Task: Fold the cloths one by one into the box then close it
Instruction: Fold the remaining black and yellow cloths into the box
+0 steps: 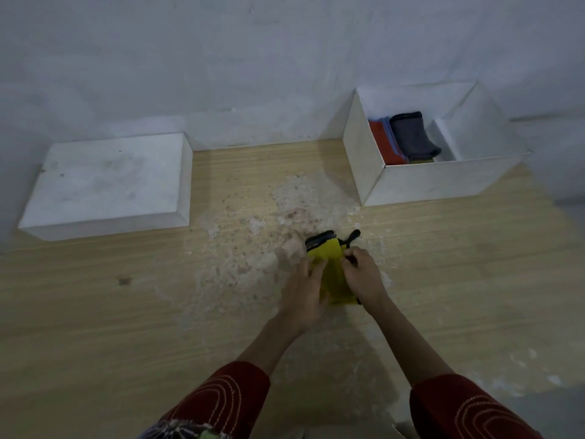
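Note:
A yellow cloth (333, 274) with a black edge lies folded narrow on the wooden table, between my hands. My left hand (305, 288) rests on its left side with fingers spread flat. My right hand (364, 277) pinches the cloth's right edge near the black trim. The open white box (427, 182) stands at the back right. Inside it lie folded cloths: a red cloth (384, 142), a blue one and a dark grey cloth (411, 137).
The white box lid (107, 185) lies upside up at the back left against the wall. The wooden tabletop (126, 296) has a worn, pale patch in the middle. A white wall runs behind everything.

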